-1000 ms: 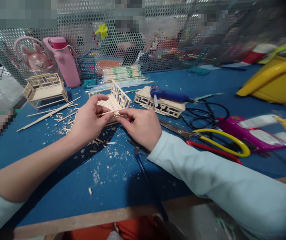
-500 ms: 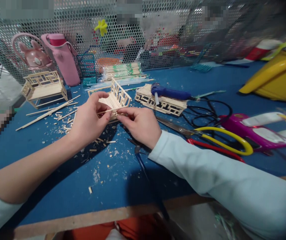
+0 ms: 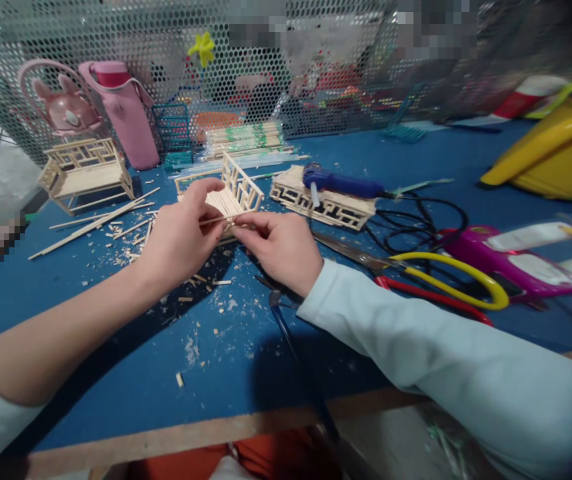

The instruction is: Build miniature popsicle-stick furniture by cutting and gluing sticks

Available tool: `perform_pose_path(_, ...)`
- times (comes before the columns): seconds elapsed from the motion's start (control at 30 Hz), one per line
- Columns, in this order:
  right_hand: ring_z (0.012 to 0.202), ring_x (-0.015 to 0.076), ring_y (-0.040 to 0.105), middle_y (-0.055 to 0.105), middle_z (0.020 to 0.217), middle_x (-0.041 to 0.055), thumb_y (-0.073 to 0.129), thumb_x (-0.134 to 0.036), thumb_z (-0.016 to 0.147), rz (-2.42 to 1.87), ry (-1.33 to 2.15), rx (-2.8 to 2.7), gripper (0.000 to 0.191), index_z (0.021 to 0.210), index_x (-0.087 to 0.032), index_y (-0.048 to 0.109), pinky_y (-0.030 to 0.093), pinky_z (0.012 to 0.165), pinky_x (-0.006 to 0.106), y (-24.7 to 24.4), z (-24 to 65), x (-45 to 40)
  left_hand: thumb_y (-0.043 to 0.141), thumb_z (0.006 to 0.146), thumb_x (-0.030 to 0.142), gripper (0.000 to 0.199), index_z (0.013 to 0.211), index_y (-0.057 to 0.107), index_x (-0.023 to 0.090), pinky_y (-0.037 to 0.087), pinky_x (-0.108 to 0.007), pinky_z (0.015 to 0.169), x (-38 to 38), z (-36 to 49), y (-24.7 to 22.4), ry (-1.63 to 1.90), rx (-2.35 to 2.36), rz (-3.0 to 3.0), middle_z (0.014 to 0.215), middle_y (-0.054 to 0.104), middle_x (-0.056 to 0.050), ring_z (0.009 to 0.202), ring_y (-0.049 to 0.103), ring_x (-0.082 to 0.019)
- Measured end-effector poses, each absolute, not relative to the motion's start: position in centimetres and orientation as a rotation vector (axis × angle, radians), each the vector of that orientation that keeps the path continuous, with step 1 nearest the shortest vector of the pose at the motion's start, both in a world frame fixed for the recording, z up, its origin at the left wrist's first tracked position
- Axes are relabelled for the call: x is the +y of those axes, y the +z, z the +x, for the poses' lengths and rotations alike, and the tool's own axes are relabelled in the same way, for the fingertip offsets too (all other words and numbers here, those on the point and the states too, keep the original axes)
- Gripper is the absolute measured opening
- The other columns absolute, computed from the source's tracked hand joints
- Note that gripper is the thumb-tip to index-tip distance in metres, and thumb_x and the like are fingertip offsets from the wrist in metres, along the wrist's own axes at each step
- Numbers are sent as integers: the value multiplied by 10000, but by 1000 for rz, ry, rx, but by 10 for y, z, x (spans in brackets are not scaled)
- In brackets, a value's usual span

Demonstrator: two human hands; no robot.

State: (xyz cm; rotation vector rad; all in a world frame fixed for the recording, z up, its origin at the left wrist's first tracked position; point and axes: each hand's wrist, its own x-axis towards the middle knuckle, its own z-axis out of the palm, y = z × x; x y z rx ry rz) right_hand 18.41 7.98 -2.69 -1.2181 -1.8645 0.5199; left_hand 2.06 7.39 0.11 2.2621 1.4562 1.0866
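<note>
A small model bench made of thin wooden sticks stands on the blue table, its lattice side upright on the right. At its near edge, a thin wooden stick runs level between my two hands. My left hand pinches the stick's left part between thumb and fingers, partly covering the bench. The fingertips of my right hand close on the stick's right end, at the bench's near right corner. Just where the stick meets the frame is hidden by my fingers.
A finished-looking stick bench stands left; loose sticks lie before it. Right are another stick piece under a blue glue gun, yellow-and-red scissors and a black cable. Blue-handled pliers lie in front. Pink bottle behind.
My hands keep the same hold on the stick, with only a slight shift of the left fingers. The view has moved very little.
</note>
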Motion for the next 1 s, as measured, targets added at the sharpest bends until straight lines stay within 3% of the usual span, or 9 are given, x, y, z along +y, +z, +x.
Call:
perform_pose_path(0.27,442,82,512,615,561,-15,594,-224,795,-1212,944,-1692,246,991,-118,699,396,457,210,-22,179,79,598,766,173,456,1202,463,177,482,-258,674,75,20,1,1064,1443,2308,804,724,-26,702,662,-140)
perform_pose_path(0.5,512,127,536,641,569,4,588,-205,762,-1315,120,-1967,198,883,-185,743,420,568,273,-11,190,69,590,744,133,499,1222,453,180,481,-303,709,75,20,3,1051,1444,2305,806,720,-37,724,659,-170)
perform_pose_path(0.6,648,157,592,686,759,38,545,-130,727,-1177,-40,-1958,262,937,-164,698,454,633,287,-3,194,66,592,738,119,512,1226,452,186,474,-291,702,74,20,3,1066,1429,2323,792,713,-24,722,657,-164)
perform_pose_path(0.73,781,163,605,652,1082,58,507,-65,691,-1013,-23,-2135,541,1219,-180,534,466,690,292,8,191,71,586,737,107,523,1234,447,185,469,-271,692,74,20,3,1069,1409,2306,784,704,-8,707,659,-149)
perform_pose_path(0.83,719,153,608,674,967,30,520,-52,689,-1048,154,-2226,620,1293,-182,461,451,631,267,14,184,78,591,741,119,529,1245,441,174,474,-269,704,74,21,4,1063,1412,2268,807,711,-16,720,665,-150)
perform_pose_path(1.0,716,140,605,670,847,-1,538,-37,706,-1038,273,-2133,569,1255,-180,487,430,613,243,13,179,84,605,738,129,573,1279,422,167,478,-272,690,73,21,4,1074,1399,2249,784,711,-21,723,670,-161)
